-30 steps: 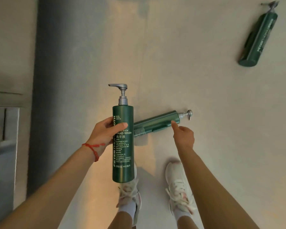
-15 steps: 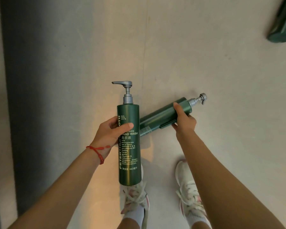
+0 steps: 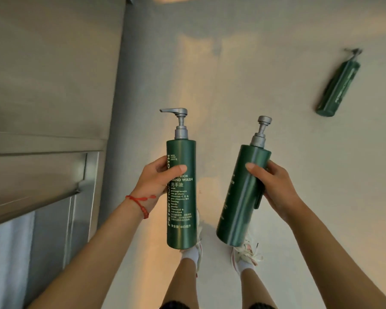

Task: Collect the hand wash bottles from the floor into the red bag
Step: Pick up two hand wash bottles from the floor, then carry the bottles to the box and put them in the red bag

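My left hand (image 3: 157, 183) grips a dark green hand wash bottle (image 3: 181, 204) with a grey pump, upright and label towards me. My right hand (image 3: 271, 186) grips a second green pump bottle (image 3: 241, 197), lifted off the floor and leaning slightly right. A third green bottle (image 3: 337, 85) lies on the pale floor at the upper right, pump pointing away. The red bag is not in view.
A grey wall or cabinet front (image 3: 54, 74) with a metal frame (image 3: 85, 179) fills the left side. My feet in white trainers (image 3: 246, 253) stand on the pale floor (image 3: 254, 74) below the bottles.
My right hand closed round the bottle lying on the floor and lifted it up beside the one in my left hand. The view tilted, bringing the far bottle back into sight.
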